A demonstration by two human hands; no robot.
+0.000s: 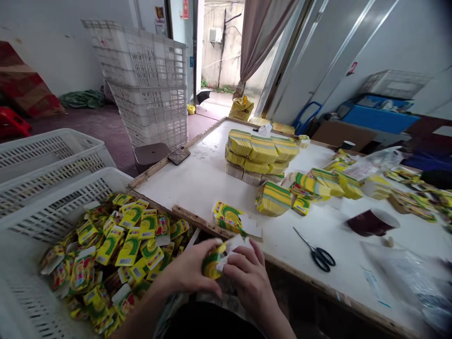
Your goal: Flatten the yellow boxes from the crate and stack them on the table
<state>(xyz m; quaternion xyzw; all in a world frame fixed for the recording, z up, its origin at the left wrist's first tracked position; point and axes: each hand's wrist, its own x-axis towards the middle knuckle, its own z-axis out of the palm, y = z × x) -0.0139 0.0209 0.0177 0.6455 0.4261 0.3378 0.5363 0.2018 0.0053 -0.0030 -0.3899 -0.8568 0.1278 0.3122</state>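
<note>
My left hand (192, 268) grips a small yellow-and-green carton (212, 264) low in front of me, at the table's near edge. My right hand (249, 275) is closed at the carton's right end, its fingers curled round white material; whether this is an end flap or a separate piece I cannot tell. Just beyond the hands, a short stack of flattened yellow cartons (228, 216) lies on the table. To the left, a white plastic crate (21, 278) holds a heap of filled-looking yellow cartons (129, 245).
On the white table (197, 181) stand bundled carton stacks (261, 150), black scissors (321, 256), a dark mug (372, 222), a phone (179, 155) and clear plastic bags (413, 278). A wooden rim edges the table. Tall stacked crates (151, 84) rise beyond a stool (150, 155).
</note>
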